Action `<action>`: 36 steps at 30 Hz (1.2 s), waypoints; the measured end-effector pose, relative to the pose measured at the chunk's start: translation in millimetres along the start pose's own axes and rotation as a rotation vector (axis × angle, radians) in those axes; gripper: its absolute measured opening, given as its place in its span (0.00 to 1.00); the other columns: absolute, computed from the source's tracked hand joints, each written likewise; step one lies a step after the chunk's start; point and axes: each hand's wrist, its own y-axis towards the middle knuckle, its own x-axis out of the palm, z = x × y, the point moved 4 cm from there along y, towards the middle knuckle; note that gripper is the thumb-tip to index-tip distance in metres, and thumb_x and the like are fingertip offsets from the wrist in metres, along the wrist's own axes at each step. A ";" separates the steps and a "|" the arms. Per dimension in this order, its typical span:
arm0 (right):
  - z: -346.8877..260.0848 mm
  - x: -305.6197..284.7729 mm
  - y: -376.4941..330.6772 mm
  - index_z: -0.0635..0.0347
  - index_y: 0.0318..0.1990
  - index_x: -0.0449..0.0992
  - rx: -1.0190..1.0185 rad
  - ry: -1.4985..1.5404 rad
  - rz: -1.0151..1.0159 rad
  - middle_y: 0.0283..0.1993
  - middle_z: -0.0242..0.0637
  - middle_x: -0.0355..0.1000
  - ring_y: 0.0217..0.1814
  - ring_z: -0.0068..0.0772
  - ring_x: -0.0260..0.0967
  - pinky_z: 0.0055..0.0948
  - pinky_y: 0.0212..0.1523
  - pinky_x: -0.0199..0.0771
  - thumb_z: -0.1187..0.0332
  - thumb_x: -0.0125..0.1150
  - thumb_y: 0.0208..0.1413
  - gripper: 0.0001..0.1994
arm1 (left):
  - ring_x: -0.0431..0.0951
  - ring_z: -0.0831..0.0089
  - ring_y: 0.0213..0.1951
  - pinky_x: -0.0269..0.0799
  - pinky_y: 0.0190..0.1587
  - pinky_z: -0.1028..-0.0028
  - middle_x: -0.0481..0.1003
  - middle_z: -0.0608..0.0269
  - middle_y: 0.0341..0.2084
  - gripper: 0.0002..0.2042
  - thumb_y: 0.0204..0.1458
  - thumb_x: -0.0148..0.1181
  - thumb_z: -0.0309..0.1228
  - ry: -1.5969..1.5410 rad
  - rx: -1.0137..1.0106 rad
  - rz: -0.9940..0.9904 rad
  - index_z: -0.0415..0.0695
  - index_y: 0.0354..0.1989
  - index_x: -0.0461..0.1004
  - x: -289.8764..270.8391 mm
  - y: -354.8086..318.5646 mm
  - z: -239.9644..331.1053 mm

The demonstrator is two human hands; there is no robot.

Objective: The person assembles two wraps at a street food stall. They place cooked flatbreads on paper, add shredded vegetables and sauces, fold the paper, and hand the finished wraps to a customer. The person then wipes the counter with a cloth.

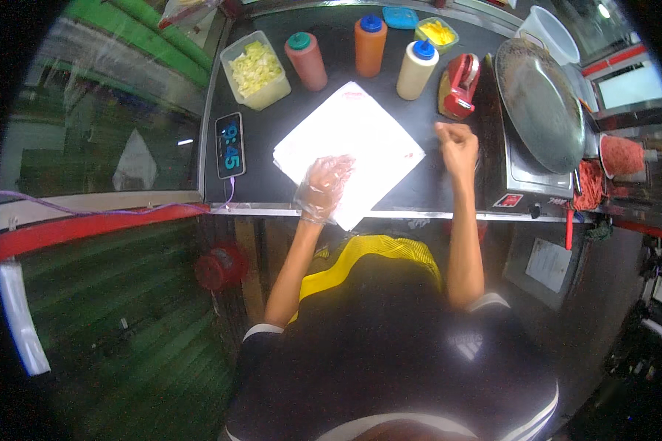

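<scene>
A stack of white paper sheets (pixel 368 140) with small red print lies turned cornerwise on the dark counter. My left hand (pixel 322 184), in a loose clear plastic glove, rests over the sheets' near left side. Its fingers look curled under the crinkled film, and what they may hold is hidden. Bare and raised a little right of the paper, my right hand (pixel 460 151) has its fingers drawn together in a pinch. Anything between those fingertips is too small to make out. Just beyond it stands a red tape dispenser (pixel 460 103), apart from the hand.
Behind the paper stand a tub of chopped cabbage (pixel 256 73), red (pixel 307 65), orange (pixel 370 50) and cream (pixel 417 73) squeeze bottles, and a yellow-filled tub (pixel 437 33). A phone (pixel 231 147) lies left, cabled. A round griddle pan (pixel 541 106) sits on the stove at right.
</scene>
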 end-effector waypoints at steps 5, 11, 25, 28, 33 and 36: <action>-55.2 82.0 -42.5 0.67 0.40 0.92 -0.082 -0.031 -0.626 0.32 0.42 0.86 0.34 0.29 0.79 0.34 0.40 0.79 0.62 0.72 0.63 0.15 | 0.88 0.64 0.51 0.83 0.54 0.61 0.90 0.63 0.48 0.10 0.52 0.79 0.25 0.055 -0.063 -0.013 0.46 0.43 0.90 -5.5 7.8 6.9; -64.2 127.1 -48.5 0.69 0.36 0.91 -0.077 -0.494 -0.635 0.36 0.60 0.86 0.38 0.55 0.87 0.48 0.48 0.85 0.57 0.76 0.57 0.18 | 0.88 0.63 0.49 0.82 0.52 0.61 0.90 0.63 0.48 0.10 0.51 0.79 0.27 0.138 0.005 -0.020 0.47 0.43 0.90 -5.9 3.7 10.3; -43.0 45.0 -70.1 0.68 0.45 0.90 0.138 -0.107 -0.629 0.36 0.48 0.87 0.39 0.40 0.87 0.43 0.48 0.87 0.55 0.76 0.66 0.19 | 0.88 0.61 0.49 0.85 0.51 0.64 0.88 0.56 0.51 0.19 0.70 0.68 0.39 -0.333 -0.743 -0.312 0.46 0.65 0.83 -1.5 10.3 -2.2; -56.1 47.6 -76.3 0.71 0.57 0.86 0.306 0.459 -0.582 0.48 0.44 0.88 0.48 0.33 0.85 0.36 0.55 0.86 0.60 0.73 0.71 0.20 | 0.87 0.68 0.47 0.84 0.48 0.71 0.88 0.56 0.49 0.23 0.70 0.70 0.40 -1.064 -1.081 -0.226 0.39 0.67 0.80 -9.2 18.3 15.5; -102.0 40.6 -70.7 0.71 0.68 0.79 0.097 0.627 -0.557 0.60 0.43 0.85 0.62 0.31 0.82 0.34 0.66 0.79 0.65 0.72 0.71 0.24 | 0.86 0.74 0.45 0.85 0.48 0.74 0.86 0.59 0.49 0.24 0.66 0.76 0.34 -1.150 -1.162 -0.183 0.33 0.65 0.80 -27.3 50.3 52.1; -131.7 32.6 -63.5 0.68 0.68 0.79 -0.028 0.575 -0.576 0.60 0.44 0.85 0.63 0.30 0.82 0.36 0.67 0.80 0.68 0.74 0.69 0.24 | 0.85 0.76 0.45 0.85 0.48 0.74 0.87 0.60 0.49 0.23 0.64 0.78 0.31 -1.011 -0.929 -0.208 0.33 0.63 0.82 -33.8 81.5 55.4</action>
